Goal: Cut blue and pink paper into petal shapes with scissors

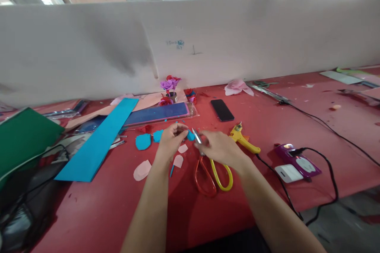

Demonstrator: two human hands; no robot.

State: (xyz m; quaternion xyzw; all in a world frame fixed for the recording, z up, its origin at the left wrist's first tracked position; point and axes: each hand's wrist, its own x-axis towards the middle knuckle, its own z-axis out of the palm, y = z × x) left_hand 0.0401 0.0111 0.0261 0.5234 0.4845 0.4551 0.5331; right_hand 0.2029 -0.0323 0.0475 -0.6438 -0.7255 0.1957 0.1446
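Observation:
My left hand [173, 139] pinches a small blue piece [190, 135] at its fingertips. Against that piece lie the blades of the scissors [198, 139], and my right hand [218, 145] is closed round them near the pivot. The scissors' red and yellow handle loops extend below my right hand, toward me. Left of my left hand lie cut blue pieces [143, 142]. Pale pink pieces [143, 170] rest nearer to me, with smaller pink ones [178, 161] and a thin blue strip between my forearms.
A yellow glue gun [245, 140], a phone [222, 110] and a purple power socket [298, 161] with black cables lie to the right. A long blue sheet [101, 138] and green sheet [28, 138] are left. Behind stand purple flowers [169, 84] before a white partition [118, 47].

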